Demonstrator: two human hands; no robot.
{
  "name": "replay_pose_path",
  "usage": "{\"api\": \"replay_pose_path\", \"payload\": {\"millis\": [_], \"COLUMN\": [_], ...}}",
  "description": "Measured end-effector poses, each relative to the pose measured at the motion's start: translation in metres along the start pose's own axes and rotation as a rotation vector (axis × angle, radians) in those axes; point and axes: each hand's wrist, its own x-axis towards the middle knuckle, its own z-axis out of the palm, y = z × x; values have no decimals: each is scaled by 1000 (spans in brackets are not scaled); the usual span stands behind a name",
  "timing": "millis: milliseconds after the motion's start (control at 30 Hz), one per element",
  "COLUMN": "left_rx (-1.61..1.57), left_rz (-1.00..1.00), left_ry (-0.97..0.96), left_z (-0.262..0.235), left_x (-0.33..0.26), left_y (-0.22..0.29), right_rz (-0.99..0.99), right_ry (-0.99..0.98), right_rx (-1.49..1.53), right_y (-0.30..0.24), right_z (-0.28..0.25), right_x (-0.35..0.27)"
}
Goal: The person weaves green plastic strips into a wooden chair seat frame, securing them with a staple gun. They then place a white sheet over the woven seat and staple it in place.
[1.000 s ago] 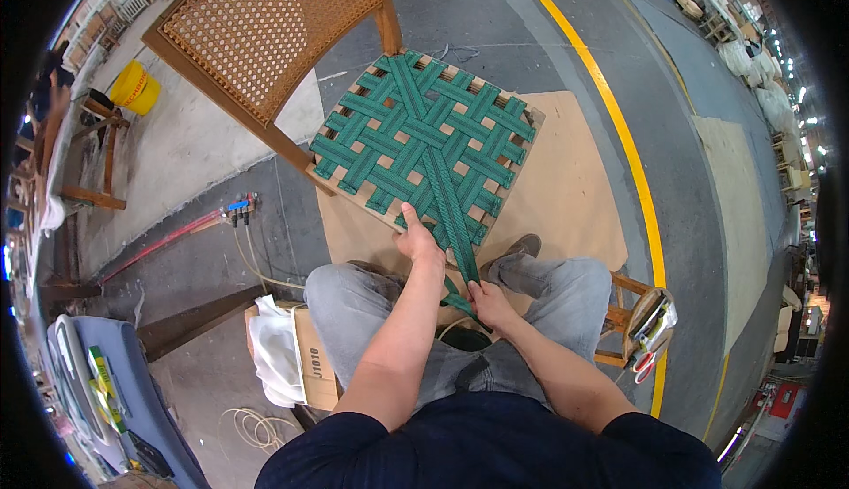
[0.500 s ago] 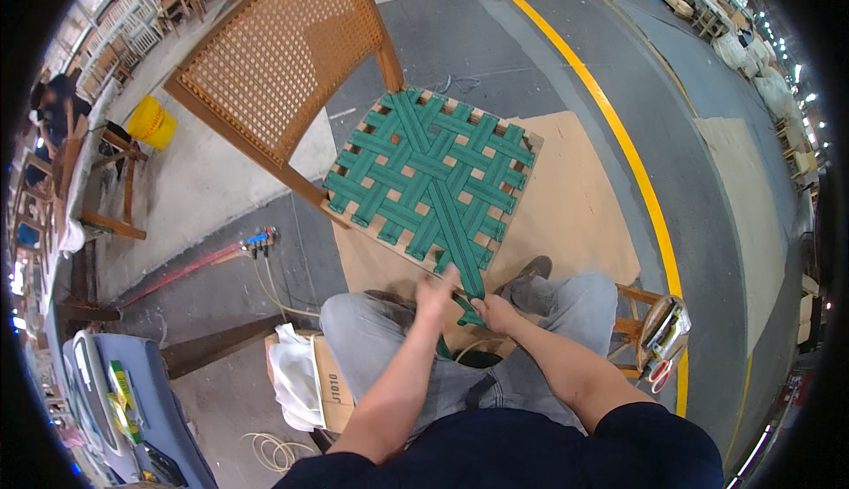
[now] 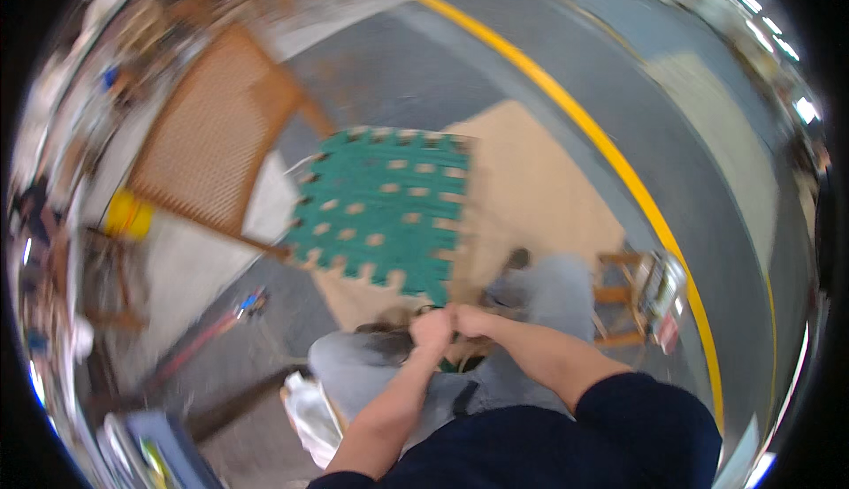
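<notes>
A wooden chair with a cane back stands in front of me, its seat woven from green webbing with small square gaps. At the seat's near corner, a green webbing strap runs down to my hands. My left hand is closed at the strap's lower end. Right against it, my right hand is closed too, with the strap between them. Their grip is partly hidden and the view is smeared by motion. Some green webbing shows below the hands, near my lap.
Brown cardboard lies under the chair. A wooden stool with tools on top stands at my right. To the left are a yellow bucket, an air hose with blue fitting, and a white bag beside my leg.
My view has turned, and the chair appears lower and farther left. My hands have come together on the strap. The strap's diagonal run across the seat no longer stands out in the blur.
</notes>
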Motion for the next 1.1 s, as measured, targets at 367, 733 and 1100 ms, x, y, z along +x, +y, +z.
{"api": "replay_pose_path", "payload": {"millis": [367, 733, 1100], "left_rx": [132, 8, -43], "left_rz": [20, 34, 8], "left_ry": [190, 236, 52], "left_z": [12, -7, -1], "left_x": [2, -2, -3], "left_y": [29, 11, 18], "right_rz": [710, 718, 481], "right_ry": [1320, 1427, 1250], "right_rx": [-181, 596, 460], "right_y": [23, 181, -34], "right_z": [-220, -235, -233], "right_x": [-269, -386, -251]}}
